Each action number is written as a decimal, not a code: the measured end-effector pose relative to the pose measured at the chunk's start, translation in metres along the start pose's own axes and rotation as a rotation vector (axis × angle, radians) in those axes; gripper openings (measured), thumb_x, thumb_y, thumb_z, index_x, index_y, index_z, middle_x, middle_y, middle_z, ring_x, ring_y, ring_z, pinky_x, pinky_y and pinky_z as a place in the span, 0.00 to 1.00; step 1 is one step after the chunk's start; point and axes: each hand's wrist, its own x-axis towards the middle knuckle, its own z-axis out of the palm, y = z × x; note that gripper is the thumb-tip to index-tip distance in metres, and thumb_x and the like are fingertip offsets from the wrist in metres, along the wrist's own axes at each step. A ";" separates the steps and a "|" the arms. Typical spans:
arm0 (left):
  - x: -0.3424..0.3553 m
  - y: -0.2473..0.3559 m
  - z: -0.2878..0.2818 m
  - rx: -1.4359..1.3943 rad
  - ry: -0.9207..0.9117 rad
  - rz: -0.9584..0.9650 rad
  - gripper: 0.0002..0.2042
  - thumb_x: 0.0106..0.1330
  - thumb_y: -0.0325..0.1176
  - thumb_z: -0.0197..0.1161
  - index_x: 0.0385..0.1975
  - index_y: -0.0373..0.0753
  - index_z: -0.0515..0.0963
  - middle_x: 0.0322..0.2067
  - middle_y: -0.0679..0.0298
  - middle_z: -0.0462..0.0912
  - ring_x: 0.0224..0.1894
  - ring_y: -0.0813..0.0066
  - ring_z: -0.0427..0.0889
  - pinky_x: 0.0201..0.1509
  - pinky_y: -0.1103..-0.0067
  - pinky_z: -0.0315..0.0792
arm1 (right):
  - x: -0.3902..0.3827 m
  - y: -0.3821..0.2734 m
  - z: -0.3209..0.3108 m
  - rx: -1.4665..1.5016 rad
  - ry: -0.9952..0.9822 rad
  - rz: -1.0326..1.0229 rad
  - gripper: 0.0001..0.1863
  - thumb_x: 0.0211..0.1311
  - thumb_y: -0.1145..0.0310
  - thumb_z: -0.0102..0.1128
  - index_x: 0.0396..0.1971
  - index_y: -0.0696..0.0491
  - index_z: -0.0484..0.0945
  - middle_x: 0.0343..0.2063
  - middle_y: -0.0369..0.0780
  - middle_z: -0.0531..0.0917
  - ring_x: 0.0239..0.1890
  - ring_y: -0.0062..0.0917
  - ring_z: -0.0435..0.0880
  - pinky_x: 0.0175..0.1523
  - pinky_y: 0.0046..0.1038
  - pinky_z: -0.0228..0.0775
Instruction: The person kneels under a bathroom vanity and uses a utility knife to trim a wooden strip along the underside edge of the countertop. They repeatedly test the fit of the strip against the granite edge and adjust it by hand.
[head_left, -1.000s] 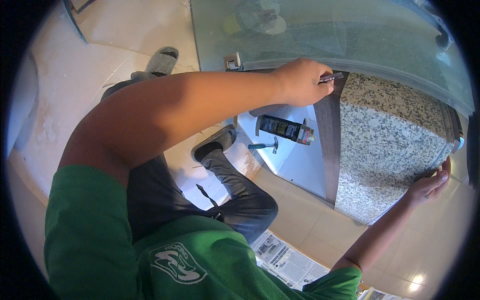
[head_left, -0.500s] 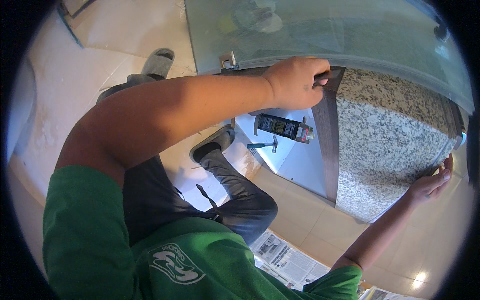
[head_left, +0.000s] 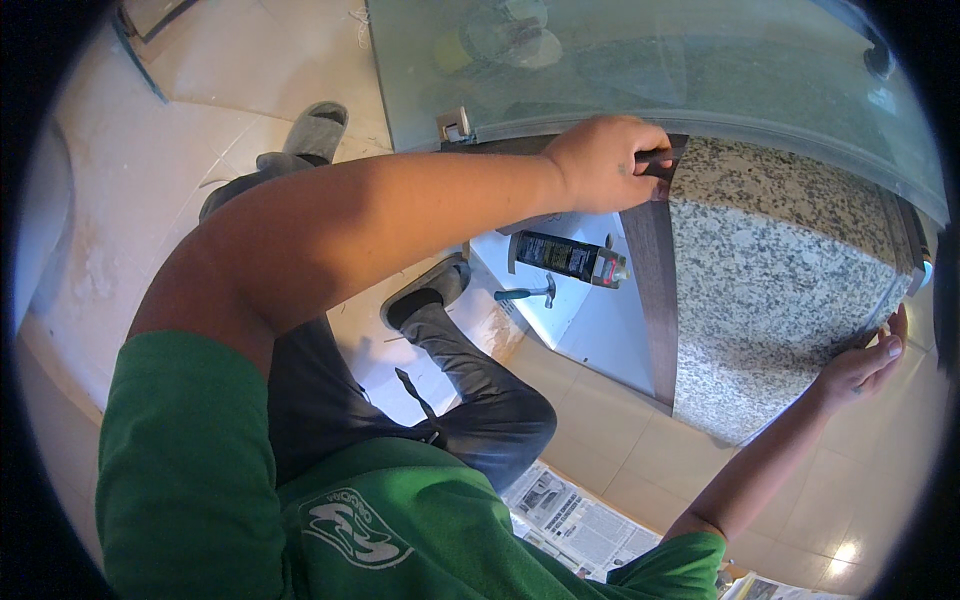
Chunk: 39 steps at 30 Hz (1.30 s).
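My left hand [head_left: 612,165] is closed around a slim dark tool [head_left: 655,157], its kind mostly hidden by the fingers. The tool's end meets the dark wood-look strip [head_left: 655,285] at the upper left corner of the speckled granite panel [head_left: 780,300]. At the panel's far right edge, my right hand [head_left: 862,368] grips the border with fingers and thumb. Left of the strip, a black cartridge or can [head_left: 565,256] lies on a white surface [head_left: 600,335]. Beside it rests a small hammer [head_left: 530,292] with a teal handle.
A glass pane [head_left: 600,70] with a square metal fitting [head_left: 454,126] spans the far side. Printed newspaper [head_left: 575,520] covers part of the tiled floor [head_left: 610,435] below. My legs and grey slippers [head_left: 318,133] are left of the white surface.
My left hand has shifted slightly right along the top edge, bringing the dark tool to the granite's corner. The right hand keeps its place.
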 end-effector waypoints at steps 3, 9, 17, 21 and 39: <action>-0.002 0.005 0.002 0.026 0.027 0.038 0.14 0.57 0.36 0.70 0.39 0.36 0.80 0.32 0.60 0.81 0.33 0.68 0.80 0.39 0.73 0.74 | 0.001 0.006 -0.002 -0.005 -0.010 -0.026 0.32 0.81 0.50 0.33 0.56 0.64 0.76 0.54 0.48 0.81 0.57 0.35 0.79 0.60 0.37 0.70; -0.005 0.000 0.012 0.081 0.148 0.181 0.12 0.57 0.35 0.68 0.38 0.36 0.80 0.34 0.56 0.82 0.36 0.57 0.82 0.40 0.69 0.75 | 0.001 0.001 -0.001 -0.016 -0.006 -0.028 0.33 0.81 0.50 0.33 0.56 0.65 0.77 0.53 0.49 0.81 0.56 0.35 0.79 0.60 0.35 0.70; -0.004 -0.003 0.006 0.055 0.143 0.226 0.10 0.59 0.31 0.68 0.38 0.36 0.80 0.37 0.56 0.82 0.38 0.55 0.82 0.42 0.69 0.75 | 0.008 0.002 -0.001 -0.020 -0.040 -0.038 0.33 0.81 0.50 0.35 0.55 0.66 0.77 0.50 0.49 0.82 0.54 0.35 0.80 0.60 0.35 0.69; -0.009 0.002 0.003 0.034 0.075 0.123 0.09 0.60 0.31 0.66 0.38 0.37 0.81 0.37 0.57 0.83 0.39 0.58 0.83 0.43 0.71 0.75 | 0.005 0.000 0.000 -0.009 -0.031 -0.070 0.31 0.81 0.52 0.35 0.55 0.66 0.77 0.50 0.49 0.83 0.54 0.35 0.80 0.61 0.34 0.68; -0.015 -0.002 0.001 -0.014 0.063 0.189 0.10 0.63 0.29 0.62 0.42 0.36 0.85 0.40 0.59 0.83 0.41 0.63 0.83 0.45 0.73 0.78 | 0.001 -0.002 0.000 -0.034 0.024 -0.025 0.32 0.81 0.50 0.34 0.56 0.64 0.77 0.52 0.48 0.82 0.55 0.35 0.79 0.60 0.36 0.69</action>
